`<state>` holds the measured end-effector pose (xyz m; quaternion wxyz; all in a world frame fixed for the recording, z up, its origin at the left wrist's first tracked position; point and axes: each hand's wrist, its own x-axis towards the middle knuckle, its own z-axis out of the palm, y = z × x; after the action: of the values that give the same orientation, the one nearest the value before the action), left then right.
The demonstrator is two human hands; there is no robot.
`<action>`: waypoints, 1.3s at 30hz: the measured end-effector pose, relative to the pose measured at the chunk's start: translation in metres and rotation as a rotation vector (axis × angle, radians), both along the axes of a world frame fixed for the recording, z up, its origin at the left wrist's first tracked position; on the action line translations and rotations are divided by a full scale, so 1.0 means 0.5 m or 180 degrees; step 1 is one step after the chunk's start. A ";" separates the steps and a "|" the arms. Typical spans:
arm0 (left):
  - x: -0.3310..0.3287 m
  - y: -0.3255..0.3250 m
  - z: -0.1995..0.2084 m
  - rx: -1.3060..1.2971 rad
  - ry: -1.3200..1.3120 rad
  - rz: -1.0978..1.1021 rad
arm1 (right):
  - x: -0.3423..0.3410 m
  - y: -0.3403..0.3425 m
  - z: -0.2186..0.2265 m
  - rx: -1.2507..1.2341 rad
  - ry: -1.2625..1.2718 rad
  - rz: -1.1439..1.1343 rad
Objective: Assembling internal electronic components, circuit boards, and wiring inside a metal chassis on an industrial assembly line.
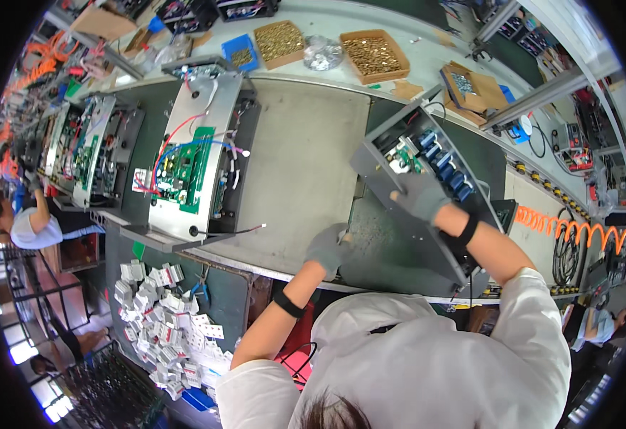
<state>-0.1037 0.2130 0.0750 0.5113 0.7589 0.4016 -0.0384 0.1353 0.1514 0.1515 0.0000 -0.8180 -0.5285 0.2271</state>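
Note:
My right hand (425, 196), in a grey glove, grips the near side wall of a dark metal chassis (399, 204). The chassis sits at an angle on the line, with several blue cylindrical capacitors (445, 164) and a small circuit board (404, 156) inside it. Left of the chassis, my left hand (329, 250), also gloved, is low over the near edge of the work surface. Its fingers are loosely bent and I see nothing in them. Farther left stands another metal unit (209, 107) with a green circuit board (193, 168) and red and blue wires.
Cardboard boxes of brass-coloured fasteners (374, 56) and a blue bin (240, 53) line the far bench. Below left, white-grey parts (163, 322) lie piled beside blue-handled pliers (201, 284). An orange coiled hose (578, 227) hangs at right. Another person (35, 227) works at far left.

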 end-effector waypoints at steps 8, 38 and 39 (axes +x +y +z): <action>-0.182 -0.062 -0.096 -0.0638 0.0250 0.0703 | 0.013 0.002 0.069 0.0353 0.0348 -0.0158; 0.141 -0.109 0.005 -0.1150 -0.2554 -0.0006 | 0.085 -0.113 0.267 0.1295 0.1076 -0.1029; 0.143 -0.120 0.035 -0.0797 -0.2769 0.0094 | 0.083 -0.122 0.272 0.1416 0.1140 -0.1076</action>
<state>-0.0324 0.1532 0.0923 0.7208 0.6309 0.1524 0.2431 0.1767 0.0906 0.2876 0.3092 -0.8212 -0.4134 0.2432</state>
